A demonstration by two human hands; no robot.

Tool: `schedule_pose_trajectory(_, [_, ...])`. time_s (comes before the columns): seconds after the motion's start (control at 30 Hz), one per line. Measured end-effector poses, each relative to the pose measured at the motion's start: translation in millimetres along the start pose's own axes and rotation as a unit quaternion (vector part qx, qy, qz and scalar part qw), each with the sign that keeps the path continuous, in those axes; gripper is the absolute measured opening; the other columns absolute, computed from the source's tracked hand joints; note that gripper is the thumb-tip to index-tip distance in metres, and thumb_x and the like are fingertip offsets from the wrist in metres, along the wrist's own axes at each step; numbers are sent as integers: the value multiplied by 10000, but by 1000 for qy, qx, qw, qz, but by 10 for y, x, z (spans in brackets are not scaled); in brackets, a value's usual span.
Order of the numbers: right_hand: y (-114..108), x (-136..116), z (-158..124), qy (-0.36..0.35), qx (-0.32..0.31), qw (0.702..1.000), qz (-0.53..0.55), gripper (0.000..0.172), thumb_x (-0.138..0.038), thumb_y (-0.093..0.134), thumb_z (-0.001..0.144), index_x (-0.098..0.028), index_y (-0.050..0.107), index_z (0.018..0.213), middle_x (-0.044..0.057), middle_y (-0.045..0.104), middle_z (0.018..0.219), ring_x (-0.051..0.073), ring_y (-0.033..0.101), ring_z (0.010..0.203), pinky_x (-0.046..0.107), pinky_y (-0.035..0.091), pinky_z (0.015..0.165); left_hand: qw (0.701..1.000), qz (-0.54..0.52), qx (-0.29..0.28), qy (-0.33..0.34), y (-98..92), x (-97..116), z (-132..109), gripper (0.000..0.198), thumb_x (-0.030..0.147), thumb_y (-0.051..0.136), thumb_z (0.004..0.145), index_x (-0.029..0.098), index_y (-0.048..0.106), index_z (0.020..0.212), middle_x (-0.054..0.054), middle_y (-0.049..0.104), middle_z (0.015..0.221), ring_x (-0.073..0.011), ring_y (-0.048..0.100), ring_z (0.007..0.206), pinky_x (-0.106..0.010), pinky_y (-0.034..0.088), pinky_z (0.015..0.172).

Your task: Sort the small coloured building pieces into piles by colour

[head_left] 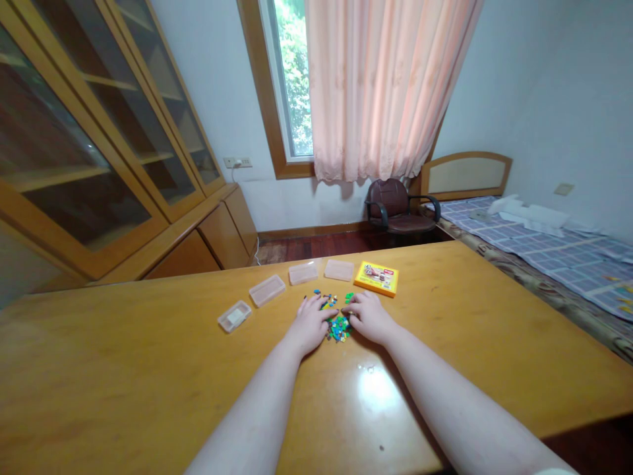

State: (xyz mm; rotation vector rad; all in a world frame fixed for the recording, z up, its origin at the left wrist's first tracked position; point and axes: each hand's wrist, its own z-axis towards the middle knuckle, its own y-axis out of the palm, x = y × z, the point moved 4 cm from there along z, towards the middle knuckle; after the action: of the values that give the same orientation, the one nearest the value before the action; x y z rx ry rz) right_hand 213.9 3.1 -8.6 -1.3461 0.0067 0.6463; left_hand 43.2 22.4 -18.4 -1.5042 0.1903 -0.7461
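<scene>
A pile of small colourful bricks (339, 328), mostly green and blue, lies on the wooden table between my hands. My left hand (310, 324) rests at the pile's left side with its fingers spread, touching or hovering over loose pieces. From the right, my right hand (370, 318) reaches in with fingers apart and slightly bent, its fingertips at the pile's edge. Just beyond the fingers are a small group of green bricks (349, 298) and some scattered blue and brown pieces (332, 299). The fingers cover part of the bricks.
Clear plastic boxes curve around the far side: a small one (235, 316), a longer one (268, 290) and others (303, 272). A yellow box (376, 278) stands right of them. Past the table (148, 369) are a chair (398, 208), a bed (539, 231) and a glass-door cabinet (163, 198).
</scene>
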Motion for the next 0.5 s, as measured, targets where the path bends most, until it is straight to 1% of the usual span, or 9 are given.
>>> schedule_pose_trajectory(0.07, [-14,3,1,9,8,1000,-8,238,-196,520,826,-237,717,953,64,599,952,205,463,919,357,322,861,1000,9,-5,-6,-4,4,-7,452,146,487,803,324,608,1200,-41,462,1393,-270,314,1337,-528,185,1127])
schedule_pose_trajectory(0.13, [-24,-4,-1,7,13,1000,-7,244,-187,518,828,-240,713,965,63,595,956,203,460,923,355,318,865,1000,19,4,-19,-11,-13,-7,443,158,493,804,312,607,1204,-50,459,1395,-277,309,1340,-533,177,1126])
schedule_pose_trajectory(0.23, [-16,-37,-6,-18,8,1000,4,265,-169,525,821,-260,710,988,54,588,967,202,450,944,355,313,879,998,31,36,-47,-21,-59,4,428,150,510,789,283,628,1178,-60,484,1372,-285,330,1325,-529,195,1121])
schedule_pose_trajectory(0.3, [7,-66,-8,-40,-4,999,13,266,-166,538,813,-266,712,987,48,585,968,198,448,940,351,312,880,997,27,56,-52,-26,-77,12,420,124,508,776,266,647,1145,-59,516,1341,-275,357,1308,-519,222,1117])
schedule_pose_trajectory(0.4, [39,-93,-6,-52,-17,998,11,264,-166,548,806,-271,713,984,40,580,942,189,449,910,344,310,868,997,4,75,-23,-40,-62,20,386,94,495,769,267,686,1057,-39,569,1281,-246,406,1275,-498,254,1112])
schedule_pose_trajectory(0.5, [30,-76,1,-30,-12,999,-8,263,-185,536,820,-261,707,1005,47,582,929,192,448,901,342,307,859,996,-15,85,11,-69,-19,15,342,85,489,772,266,723,943,-33,607,1228,-235,440,1246,-482,273,1109])
